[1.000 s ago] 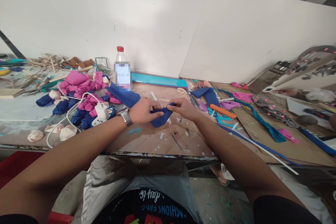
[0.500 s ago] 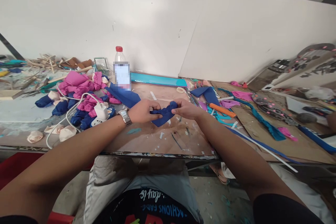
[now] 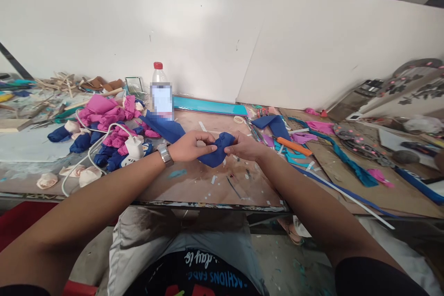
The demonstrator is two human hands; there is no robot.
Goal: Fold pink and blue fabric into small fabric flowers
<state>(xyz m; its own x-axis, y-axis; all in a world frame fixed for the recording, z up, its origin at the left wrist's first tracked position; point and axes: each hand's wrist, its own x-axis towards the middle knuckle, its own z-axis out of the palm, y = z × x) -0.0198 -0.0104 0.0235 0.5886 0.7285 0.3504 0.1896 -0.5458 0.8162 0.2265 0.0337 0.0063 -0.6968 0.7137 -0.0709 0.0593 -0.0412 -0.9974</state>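
A strip of dark blue crepe paper is bunched up between my two hands, just above the table. My left hand pinches its left part between thumb and fingers. With thumb and fingertips, my right hand grips the gathered end at the right. The lower part of the paper bulges out in a rounded fold below my fingers. Behind my left hand another blue paper strip lies on the table. Left of my wrist sit rolled paper flowers in pink, blue and cream.
A red-capped bottle stands at the back behind a phone with a blurred screen. A white charger and its cable lie among the flowers. To the right are an orange cutter, teal paper and a white stick.
The blue paper has been turned and folded between my fingers; its gathered end now stands wider and its lower edge is rounded. Both hands have stayed in nearly the same place.
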